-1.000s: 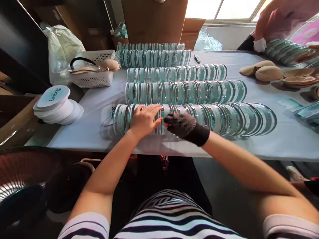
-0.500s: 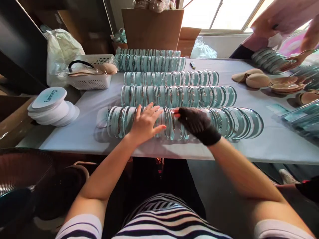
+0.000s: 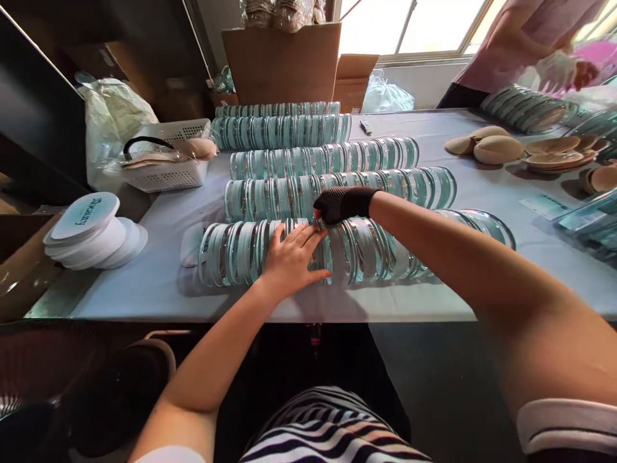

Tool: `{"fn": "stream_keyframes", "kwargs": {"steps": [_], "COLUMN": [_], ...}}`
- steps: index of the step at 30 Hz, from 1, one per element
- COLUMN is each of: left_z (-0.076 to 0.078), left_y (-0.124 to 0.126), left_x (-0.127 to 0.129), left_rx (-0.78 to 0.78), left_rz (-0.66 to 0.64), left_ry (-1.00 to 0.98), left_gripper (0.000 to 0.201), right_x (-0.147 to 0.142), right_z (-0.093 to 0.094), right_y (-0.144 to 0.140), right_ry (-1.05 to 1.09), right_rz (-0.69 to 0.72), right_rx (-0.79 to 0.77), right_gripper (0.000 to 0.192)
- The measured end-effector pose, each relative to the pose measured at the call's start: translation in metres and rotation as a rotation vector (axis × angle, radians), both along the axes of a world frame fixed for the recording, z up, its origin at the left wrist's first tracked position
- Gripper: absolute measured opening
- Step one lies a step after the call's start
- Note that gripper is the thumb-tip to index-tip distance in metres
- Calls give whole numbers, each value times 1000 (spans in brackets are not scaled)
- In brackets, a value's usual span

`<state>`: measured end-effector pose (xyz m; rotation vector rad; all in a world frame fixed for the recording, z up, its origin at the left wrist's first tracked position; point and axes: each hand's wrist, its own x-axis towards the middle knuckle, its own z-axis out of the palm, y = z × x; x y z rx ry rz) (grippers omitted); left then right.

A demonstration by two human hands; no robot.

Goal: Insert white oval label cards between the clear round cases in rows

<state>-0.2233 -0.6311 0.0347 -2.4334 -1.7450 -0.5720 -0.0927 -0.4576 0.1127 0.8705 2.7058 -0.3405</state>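
2 hands work the nearest row of round clear cases [image 3: 371, 247], which lies along the table's front edge. Left hand [image 3: 293, 257], bare, lies flat on top of that row, fingers spread and pressing down on the case rims about the row's middle; it pinches nothing. Right hand [image 3: 343, 203], in a black mesh glove, sits just behind and right of it, fingertips drawn together at the top rim of 1 case where the row parts slightly; whether it actually grips that rim cannot be told, the fingertips being hidden behind the left hand's fingers.

Cases stand on edge, packed face to face, leaning more toward the row's right end. 4 more rows [image 3: 289, 164] lie parallel behind it, reaching toward the table's far edge. Table [image 3: 159, 283] carries a pale cloth.

At the far left corner: a white slotted basket [image 3: 166, 170] holding beige pads. Off the left edge: a stack of white round lids [image 3: 87, 228]. Far edge: an open cardboard box [image 3: 282, 61]. Right side: beige sponge puffs [image 3: 499, 149]. Beyond the far right corner, another person [image 3: 525, 35] in pink handles a further row of cases.
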Motion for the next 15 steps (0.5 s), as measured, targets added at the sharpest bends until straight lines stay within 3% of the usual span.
{"fn": "stream_keyframes", "kwargs": {"steps": [3,6,8,11,13,15], "left_z": [1,1,2,2,3,4], "left_y": [1,1,0,0,0,-2], "left_x": [0,0,0,0,-1,-2], "left_rx": [-7,-10,-14,-23,-25,-27], "left_rz": [5,-4,-6,1,9,17], "left_ry": [3,2,6,19,27,35], "left_gripper": [77,77,78,78,77,77], "right_x": [19,46,61,74,79,85], "right_z": [8,-1,-24,-78,-115,-137], "right_y": [-31,-77,-111,-154,-174,-183], "right_ry": [113,307,337,260,237,251], "right_rz": [-18,-85,-112,-106,-110,-113], "right_rx": [110,208,277,325,357,373], "right_gripper": [26,21,20,26,33,36]}}
